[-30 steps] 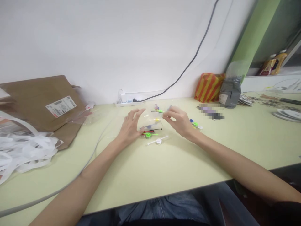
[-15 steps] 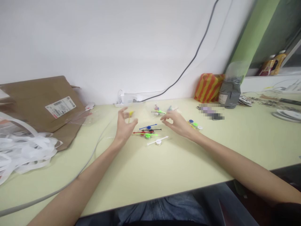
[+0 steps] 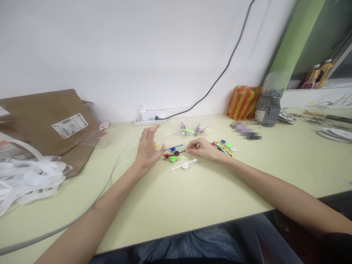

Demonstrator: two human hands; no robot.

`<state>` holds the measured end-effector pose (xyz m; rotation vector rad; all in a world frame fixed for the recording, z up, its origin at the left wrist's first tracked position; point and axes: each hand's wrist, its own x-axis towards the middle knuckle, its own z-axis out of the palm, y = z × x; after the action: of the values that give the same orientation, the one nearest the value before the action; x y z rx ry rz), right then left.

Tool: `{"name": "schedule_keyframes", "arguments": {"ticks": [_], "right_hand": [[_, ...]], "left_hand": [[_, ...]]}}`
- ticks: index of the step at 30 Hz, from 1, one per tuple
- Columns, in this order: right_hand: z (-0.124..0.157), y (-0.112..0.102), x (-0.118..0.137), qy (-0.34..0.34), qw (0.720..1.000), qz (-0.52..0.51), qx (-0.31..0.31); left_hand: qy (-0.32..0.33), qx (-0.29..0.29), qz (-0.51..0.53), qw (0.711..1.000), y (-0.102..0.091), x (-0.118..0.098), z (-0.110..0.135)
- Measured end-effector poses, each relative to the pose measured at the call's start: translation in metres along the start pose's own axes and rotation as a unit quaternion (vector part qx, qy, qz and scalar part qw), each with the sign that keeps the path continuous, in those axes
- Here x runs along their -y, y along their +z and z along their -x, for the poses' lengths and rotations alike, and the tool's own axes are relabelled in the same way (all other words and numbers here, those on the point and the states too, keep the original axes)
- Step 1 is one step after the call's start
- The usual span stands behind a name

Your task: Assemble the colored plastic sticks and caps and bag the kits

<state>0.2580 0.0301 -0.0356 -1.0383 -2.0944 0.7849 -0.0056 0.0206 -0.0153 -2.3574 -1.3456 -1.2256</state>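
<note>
My left hand point(image 3: 147, 148) has its thumb and fingers apart. Between them a yellow arrow spinner point(image 3: 156, 146) shows in part, at table height. My right hand point(image 3: 202, 149) pinches the right end of a black arrow spinner point(image 3: 176, 153). Crowded around that one are a blue arrow spinner point(image 3: 172, 149), a red one point(image 3: 166, 156) partly behind my left thumb, and a green one point(image 3: 172, 158). Nearer to me lies a white arrow spinner point(image 3: 185, 166). Beyond my right wrist sit loose coloured arrows point(image 3: 224, 149) and several round bases point(image 3: 228, 145).
Clear plastic bags with coloured pieces point(image 3: 189, 130) lie by the wall, near a power strip point(image 3: 148, 121). A cardboard package point(image 3: 41, 113) and white strips point(image 3: 35, 176) fill the left. A grey cable point(image 3: 101, 190) crosses under my left forearm. A striped bag point(image 3: 243, 102) stands back right.
My left hand has come down and let go of the yellow spinner, which is now at the table. My right hand has moved slightly left and down and taken the black spinner's end.
</note>
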Motion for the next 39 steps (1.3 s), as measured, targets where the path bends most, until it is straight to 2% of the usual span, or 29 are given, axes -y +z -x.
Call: {"name": "schedule_keyframes", "arguments": {"ticks": [6, 11, 15, 18, 22, 25, 27, 29, 31, 35, 37, 39], "right_hand": [[0.000, -0.012, 0.011, 0.013, 0.988, -0.082, -0.132], [0.002, -0.018, 0.023, 0.013, 0.955, -0.193, -0.226], [0.003, -0.019, 0.029, 0.010, 0.927, -0.211, -0.311], [0.004, -0.018, 0.031, 0.005, 0.914, -0.224, -0.338], [0.007, -0.011, 0.035, -0.002, 0.929, -0.233, -0.286], [0.010, -0.002, 0.041, -0.011, 0.962, -0.199, -0.185], [0.012, 0.002, 0.046, -0.042, 0.983, -0.147, -0.104], [0.014, 0.005, 0.051, -0.071, 0.992, -0.090, -0.054], [0.015, 0.005, 0.051, -0.087, 0.993, -0.053, -0.062], [0.013, -0.001, 0.039, -0.104, 0.981, 0.013, -0.162], [0.011, -0.003, 0.028, -0.121, 0.978, 0.090, -0.145], [0.009, -0.003, 0.017, -0.141, 0.973, 0.162, -0.082]], "left_hand": [[-0.026, 0.001, -0.011, 1.000, 0.002, 0.006, 0.000], [-0.038, 0.004, -0.008, 0.999, 0.005, 0.010, 0.000], [-0.037, 0.013, -0.010, 0.999, 0.005, 0.008, 0.000], [-0.029, 0.031, -0.032, 0.999, 0.003, 0.006, 0.000], [-0.012, 0.047, -0.052, 0.997, 0.003, 0.004, 0.000], [0.003, 0.060, -0.051, 0.997, 0.004, 0.002, 0.001], [0.016, 0.071, -0.057, 0.996, 0.005, 0.000, 0.001], [0.019, 0.076, -0.064, 0.995, 0.005, -0.002, 0.000], [0.002, 0.067, -0.055, 0.996, 0.004, -0.002, 0.000], [-0.046, 0.022, -0.010, 0.999, 0.003, 0.003, 0.000], [-0.047, 0.016, -0.016, 0.999, 0.003, 0.006, -0.001], [-0.038, 0.027, -0.040, 0.998, 0.003, 0.007, -0.001]]}}
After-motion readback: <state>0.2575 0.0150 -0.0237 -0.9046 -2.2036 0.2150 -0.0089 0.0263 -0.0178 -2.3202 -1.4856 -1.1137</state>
